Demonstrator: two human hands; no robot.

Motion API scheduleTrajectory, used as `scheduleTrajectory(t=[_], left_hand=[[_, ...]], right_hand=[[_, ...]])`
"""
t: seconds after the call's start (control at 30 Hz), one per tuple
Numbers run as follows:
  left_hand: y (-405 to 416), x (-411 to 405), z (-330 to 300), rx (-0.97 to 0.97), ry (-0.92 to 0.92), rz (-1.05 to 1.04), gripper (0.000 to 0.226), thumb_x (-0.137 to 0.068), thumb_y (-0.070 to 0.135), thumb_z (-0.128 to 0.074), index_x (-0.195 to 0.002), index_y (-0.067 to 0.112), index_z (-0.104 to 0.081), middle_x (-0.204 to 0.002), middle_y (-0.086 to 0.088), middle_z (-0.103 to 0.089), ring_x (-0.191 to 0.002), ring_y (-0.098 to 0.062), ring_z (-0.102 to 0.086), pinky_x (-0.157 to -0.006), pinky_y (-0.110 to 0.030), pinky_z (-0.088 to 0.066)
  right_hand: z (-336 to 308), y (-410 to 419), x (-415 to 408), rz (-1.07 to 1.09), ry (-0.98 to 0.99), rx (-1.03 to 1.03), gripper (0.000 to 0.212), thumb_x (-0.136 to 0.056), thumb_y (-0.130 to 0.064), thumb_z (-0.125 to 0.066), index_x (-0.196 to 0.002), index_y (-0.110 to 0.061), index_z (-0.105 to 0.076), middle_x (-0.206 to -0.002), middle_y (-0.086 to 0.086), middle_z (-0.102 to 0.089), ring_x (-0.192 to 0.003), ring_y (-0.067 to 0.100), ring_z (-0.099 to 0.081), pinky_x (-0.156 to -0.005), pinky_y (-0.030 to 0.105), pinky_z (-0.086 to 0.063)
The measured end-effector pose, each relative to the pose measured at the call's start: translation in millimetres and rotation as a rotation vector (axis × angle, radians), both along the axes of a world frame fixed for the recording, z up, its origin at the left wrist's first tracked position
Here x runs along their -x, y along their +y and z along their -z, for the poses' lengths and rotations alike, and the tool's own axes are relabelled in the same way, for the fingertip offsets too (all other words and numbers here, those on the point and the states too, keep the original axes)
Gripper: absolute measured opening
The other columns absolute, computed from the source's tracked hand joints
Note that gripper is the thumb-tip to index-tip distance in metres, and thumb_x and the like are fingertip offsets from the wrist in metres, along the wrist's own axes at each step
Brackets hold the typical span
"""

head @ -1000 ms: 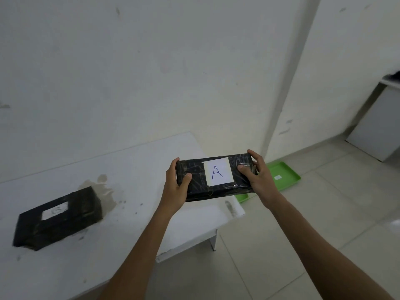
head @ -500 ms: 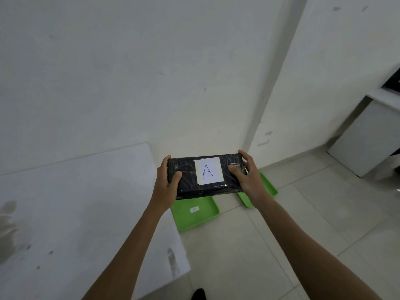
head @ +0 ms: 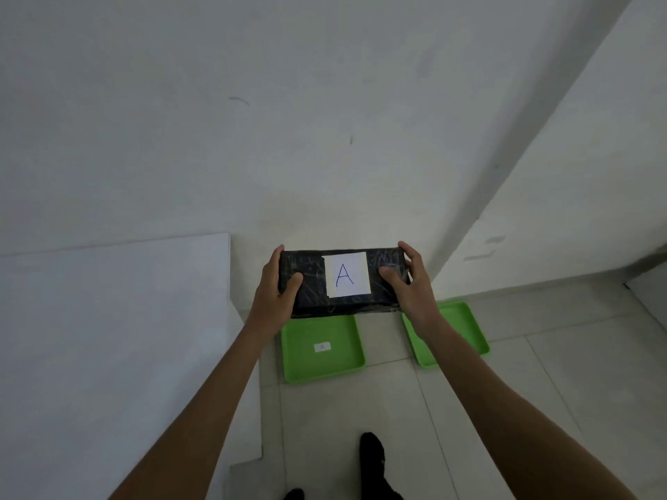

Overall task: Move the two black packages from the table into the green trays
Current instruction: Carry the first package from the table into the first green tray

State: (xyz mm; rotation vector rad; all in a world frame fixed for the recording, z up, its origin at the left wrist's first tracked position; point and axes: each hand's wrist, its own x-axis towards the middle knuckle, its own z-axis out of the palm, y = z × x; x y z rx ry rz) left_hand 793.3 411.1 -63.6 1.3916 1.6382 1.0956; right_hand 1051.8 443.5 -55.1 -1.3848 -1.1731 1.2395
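A black package [head: 310,283] with a white label marked "A" is held in the air, level, above the floor. My left hand [head: 276,288] grips its left end and my right hand [head: 408,283] grips its right end. Two green trays lie on the tiled floor below it. The left green tray [head: 321,362] carries a small white label marked "A"; its far edge is hidden by the package. My right forearm crosses the right green tray [head: 458,326]. The second black package is out of view.
The white table [head: 108,337] fills the left side, its right edge beside the left tray. White walls stand behind, with a corner to the right. My dark-socked feet [head: 371,460] are on the floor tiles at the bottom.
The view has swung right, away from the table. The package labelled A has travelled off the table and now hangs over the trays. The other package has left the view.
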Motion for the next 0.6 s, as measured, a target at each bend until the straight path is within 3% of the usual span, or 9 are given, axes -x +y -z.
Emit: scheduleTrajectory(t=[0.1, 0.2, 0.23, 0.3, 0.4, 0.5, 0.6], left_hand=[[22, -12, 29, 0.059, 0.032, -0.069, 0.068, -0.098, 0.037, -0.049, -0.155, 0.023, -0.016, -0.158, -0.002, -0.029, -0.129, 0.000, -0.029, -0.104, -0.022, -0.027], [37, -18, 70, 0.135, 0.017, -0.120, 0.069, -0.098, 0.037, -0.050, -0.156, 0.025, -0.015, -0.158, -0.001, -0.030, -0.133, -0.005, -0.032, -0.102, -0.017, -0.030], [42, -19, 85, 0.164, 0.012, -0.134, 0.069, -0.098, 0.036, -0.050, -0.156, 0.025, -0.015, -0.156, -0.001, -0.031, -0.133, -0.005, -0.034, -0.100, -0.014, -0.031], [50, -19, 124, 0.220, 0.011, -0.164, 0.071, -0.097, 0.034, -0.052, -0.156, 0.024, -0.015, -0.152, -0.006, -0.035, -0.135, -0.013, -0.036, -0.105, -0.019, -0.033], [65, -17, 201, 0.272, 0.024, -0.187, 0.073, -0.096, 0.034, -0.054, -0.156, 0.020, -0.015, -0.145, -0.014, -0.039, -0.136, -0.021, -0.037, -0.113, -0.035, -0.032], [77, -15, 301, 0.307, 0.045, -0.230, 0.070, -0.097, 0.035, -0.052, -0.156, 0.025, -0.015, -0.147, -0.011, -0.037, -0.134, -0.017, -0.036, -0.106, -0.027, -0.031], [87, -11, 408, 0.338, 0.046, -0.248, 0.067, -0.098, 0.034, -0.049, -0.156, 0.027, -0.015, -0.149, -0.011, -0.033, -0.135, -0.023, -0.038, -0.106, -0.030, -0.035]], right_hand=[[28, 34, -6, -0.054, -0.040, 0.022, 0.065, -0.095, -0.019, -0.072, -0.152, -0.025, -0.041, -0.141, 0.013, -0.055, -0.127, 0.025, -0.060, -0.098, 0.042, -0.059], [70, 61, -7, -0.079, -0.069, 0.070, 0.065, -0.096, -0.015, -0.070, -0.153, -0.022, -0.039, -0.139, 0.013, -0.056, -0.112, 0.005, -0.063, -0.079, 0.015, -0.058], [88, 69, -6, -0.084, -0.087, 0.093, 0.066, -0.096, -0.015, -0.070, -0.154, -0.021, -0.038, -0.139, 0.012, -0.057, -0.108, -0.001, -0.063, -0.076, 0.011, -0.056], [128, 81, -3, -0.099, -0.121, 0.150, 0.067, -0.096, -0.013, -0.069, -0.155, -0.017, -0.036, -0.143, 0.014, -0.056, -0.109, 0.006, -0.066, -0.082, 0.018, -0.059], [208, 98, 4, -0.109, -0.169, 0.189, 0.067, -0.097, -0.014, -0.069, -0.155, -0.013, -0.035, -0.145, 0.015, -0.055, -0.126, 0.027, -0.061, -0.105, 0.047, -0.054], [307, 111, 11, -0.126, -0.213, 0.210, 0.069, -0.097, -0.021, -0.069, -0.156, -0.018, -0.033, -0.144, 0.006, -0.053, -0.130, 0.026, -0.057, -0.108, 0.051, -0.051], [417, 119, 17, -0.143, -0.246, 0.213, 0.070, -0.098, -0.022, -0.066, -0.158, -0.018, -0.030, -0.140, 0.000, -0.051, -0.126, 0.019, -0.056, -0.106, 0.048, -0.054]])
